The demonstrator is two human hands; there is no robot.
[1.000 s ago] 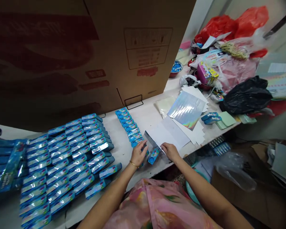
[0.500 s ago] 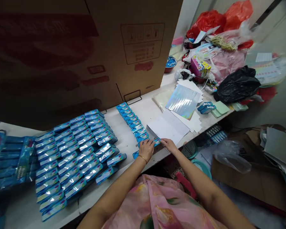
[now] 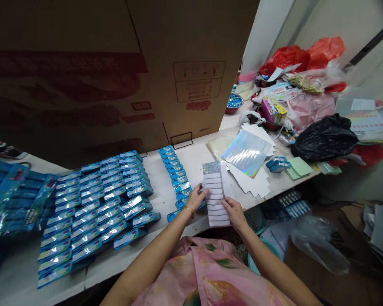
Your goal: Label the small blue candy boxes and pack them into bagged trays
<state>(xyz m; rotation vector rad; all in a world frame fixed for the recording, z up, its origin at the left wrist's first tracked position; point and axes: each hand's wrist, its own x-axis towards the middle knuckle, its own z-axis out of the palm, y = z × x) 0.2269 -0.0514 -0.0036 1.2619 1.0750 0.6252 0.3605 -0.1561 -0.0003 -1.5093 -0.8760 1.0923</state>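
The cardboard box [image 3: 108, 85] stands at the rear of the desk [image 3: 161, 182] and is unchanged from the earlier frames. The block of blue packs [image 3: 92, 199] occupies the left part of the desk in close rows; its arrangement is also unchanged. The black bag [image 3: 325, 138] lies at the right end. The iridescent sheet [image 3: 247, 153] rests on white papers [image 3: 253, 180], as before.

The column of blue cases [image 3: 178, 173] runs from the box toward the near edge, between the block and the papers. Half a second ago, both hands are at a small blue case beside the near end of this column; now they are at the strip sheet.

The strip sheet [image 3: 214, 197], white bands below a grey speckled top section, is raised at the near edge of the desk, in front of the papers. The right hand [image 3: 236, 213] pinches its right edge between thumb and fingers. The left hand [image 3: 196, 199] is partly open, fingertips at the left edge; whether it grips cannot be determined. A bracelet [image 3: 190, 210] encircles the left wrist.
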